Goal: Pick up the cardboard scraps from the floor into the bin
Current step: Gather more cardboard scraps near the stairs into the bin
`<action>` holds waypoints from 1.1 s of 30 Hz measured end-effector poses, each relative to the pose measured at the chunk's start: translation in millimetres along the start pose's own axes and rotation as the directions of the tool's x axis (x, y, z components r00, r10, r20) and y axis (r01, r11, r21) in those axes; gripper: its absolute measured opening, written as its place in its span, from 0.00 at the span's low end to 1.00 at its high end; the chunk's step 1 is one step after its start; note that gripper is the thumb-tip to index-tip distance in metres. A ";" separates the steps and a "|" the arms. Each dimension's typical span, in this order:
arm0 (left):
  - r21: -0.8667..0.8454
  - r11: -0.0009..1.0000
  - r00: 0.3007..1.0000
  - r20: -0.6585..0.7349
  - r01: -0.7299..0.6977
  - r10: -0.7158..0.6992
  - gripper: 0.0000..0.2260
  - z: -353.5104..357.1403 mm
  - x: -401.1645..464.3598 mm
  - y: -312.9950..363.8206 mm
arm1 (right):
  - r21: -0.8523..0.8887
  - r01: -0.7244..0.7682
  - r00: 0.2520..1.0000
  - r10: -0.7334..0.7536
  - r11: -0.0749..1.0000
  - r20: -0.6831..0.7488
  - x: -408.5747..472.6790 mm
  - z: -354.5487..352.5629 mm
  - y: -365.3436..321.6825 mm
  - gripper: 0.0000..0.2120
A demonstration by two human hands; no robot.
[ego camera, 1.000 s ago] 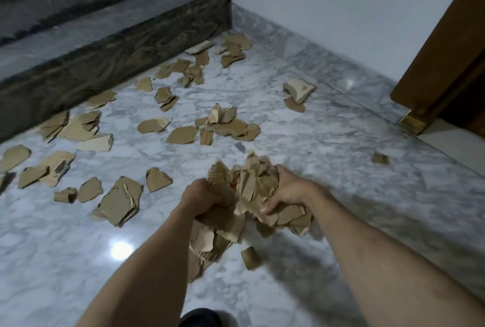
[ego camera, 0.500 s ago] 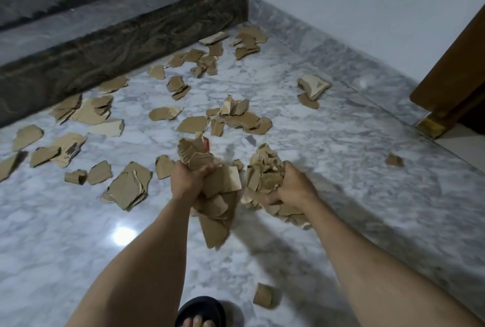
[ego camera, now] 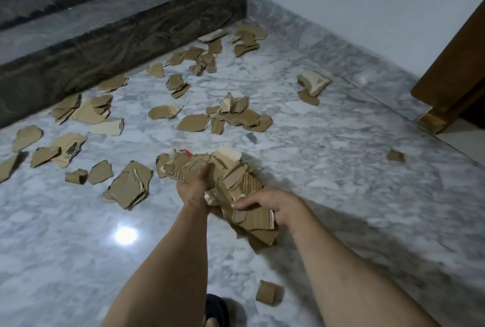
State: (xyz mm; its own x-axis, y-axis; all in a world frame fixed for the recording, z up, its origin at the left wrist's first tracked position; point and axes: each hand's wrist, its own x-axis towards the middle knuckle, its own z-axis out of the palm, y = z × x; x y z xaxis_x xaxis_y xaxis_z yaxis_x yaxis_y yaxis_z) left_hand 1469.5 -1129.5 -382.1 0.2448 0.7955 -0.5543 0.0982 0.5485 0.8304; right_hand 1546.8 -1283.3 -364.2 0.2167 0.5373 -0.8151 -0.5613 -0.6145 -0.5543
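Both hands (ego camera: 193, 190) (ego camera: 273, 204) grip cardboard scraps (ego camera: 236, 182).

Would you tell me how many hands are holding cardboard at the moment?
2. The left hand grips the far part of the cardboard bundle; the right hand grips its near part, fingers curled round the scraps.

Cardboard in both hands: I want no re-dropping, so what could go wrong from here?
1. The bundle of scraps is loose and overfull; pieces hang below the right hand and could slip out.
2. The left hand holds only its top edge.
3. One scrap lies by the foot, easily stepped on.
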 end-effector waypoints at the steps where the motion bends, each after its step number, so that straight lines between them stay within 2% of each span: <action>1: -0.014 1.000 0.998 0.064 0.023 -0.022 0.14 -0.2 2.0 -5.9 | 0.034 0.040 0.999 -0.039 0.999 -0.031 4.9 1.5 -2.5 0.14; 2: 0.001 0.997 0.990 0.115 0.078 -0.078 0.11 0.1 0.4 -7.9 | 0.057 0.077 0.995 -0.074 0.995 -0.059 5.8 2.6 -5.8 0.15; 4: 0.066 0.984 0.976 0.133 0.164 -0.171 0.14 -0.4 -3.0 -9.6 | 0.054 0.107 0.990 -0.101 0.993 -0.101 5.8 -1.3 -10.5 0.17; 6: 0.117 0.987 0.983 0.131 0.111 -0.126 0.16 -2.5 -1.8 -10.7 | -0.004 0.123 0.982 -0.122 0.992 -0.146 1.5 -10.8 -14.3 0.30; 7: 0.116 0.990 0.988 0.127 0.078 -0.092 0.18 -4.4 0.2 -11.4 | -0.084 0.136 0.973 -0.149 0.987 -0.178 -2.7 -17.7 -15.1 0.39; 8: 0.126 0.990 0.991 0.112 0.060 -0.074 0.19 -7.3 -0.9 -8.5 | -0.169 0.141 0.963 -0.175 0.976 -0.206 -8.0 -26.2 -16.7 0.43; 9: 0.114 0.992 0.993 0.100 0.053 -0.064 0.19 -9.8 -1.7 -4.8 | -0.245 0.139 0.958 -0.193 0.960 -0.213 -14.8 -34.0 -18.5 0.40; 11: 0.109 0.993 0.996 0.079 0.039 -0.048 0.19 -18.2 2.3 3.5 | -0.434 0.150 0.970 -0.218 0.889 -0.111 -38.0 -38.6 -20.2 0.32; 12: 0.122 0.992 0.996 0.079 0.035 -0.045 0.19 -23.3 2.5 10.3 | -0.583 0.163 0.977 -0.212 0.796 -0.016 -50.8 -35.7 -17.9 0.32; 14: 0.156 0.987 0.998 0.048 0.031 -0.039 0.20 -36.8 6.9 16.0 | -0.853 0.177 0.983 -0.135 0.491 0.127 -62.9 -17.6 -3.2 0.40; 16: 0.177 0.983 0.998 0.035 0.045 -0.052 0.21 -47.0 9.6 16.0 | -0.964 0.197 0.980 -0.043 0.177 0.192 -61.1 4.3 22.0 0.42; 18: 0.173 0.984 0.998 0.037 0.045 -0.052 0.21 -50.7 8.1 13.1 | -0.966 0.257 0.966 -0.003 0.021 0.257 -56.8 22.1 45.8 0.34; 21: 0.180 0.983 0.997 0.066 0.038 -0.050 0.21 -46.7 7.5 9.1 | -0.943 0.329 0.939 -0.091 -0.055 0.333 -52.7 29.0 75.6 0.25; 23: 0.194 0.981 0.993 0.114 0.005 -0.027 0.19 -41.7 7.4 5.6 | -0.942 0.315 0.912 -0.239 -0.117 0.335 -48.9 30.4 89.0 0.17; 25: 0.223 0.975 0.992 0.127 -0.012 -0.017 0.14 -36.1 5.8 3.4 | -0.935 0.300 0.898 -0.274 -0.187 0.343 -41.8 33.6 92.2 0.11; 27: 0.231 0.973 0.994 0.111 -0.007 -0.019 0.14 -32.3 3.2 2.7 | -0.946 0.283 0.921 -0.231 -0.158 0.314 -37.7 37.9 89.4 0.05; 29: 0.238 0.971 0.994 0.103 0.003 -0.029 0.16 -29.5 3.4 4.0 | -0.971 0.230 0.948 -0.211 -0.068 0.239 -35.9 36.3 85.9 0.06; 33: 0.263 0.965 0.990 0.135 0.003 -0.039 0.19 -22.7 6.7 7.5 | -0.982 0.187 0.923 -0.343 0.002 0.175 -38.3 26.0 76.8 0.10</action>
State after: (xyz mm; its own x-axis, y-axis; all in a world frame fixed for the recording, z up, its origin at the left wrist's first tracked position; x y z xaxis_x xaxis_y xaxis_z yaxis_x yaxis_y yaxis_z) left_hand 1450.0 -1114.2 -380.9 0.3684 0.7312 -0.5741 0.3490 0.4636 0.8144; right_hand 1474.7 -1336.0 -371.1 0.2527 0.8077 -0.5327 0.8238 -0.4683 -0.3193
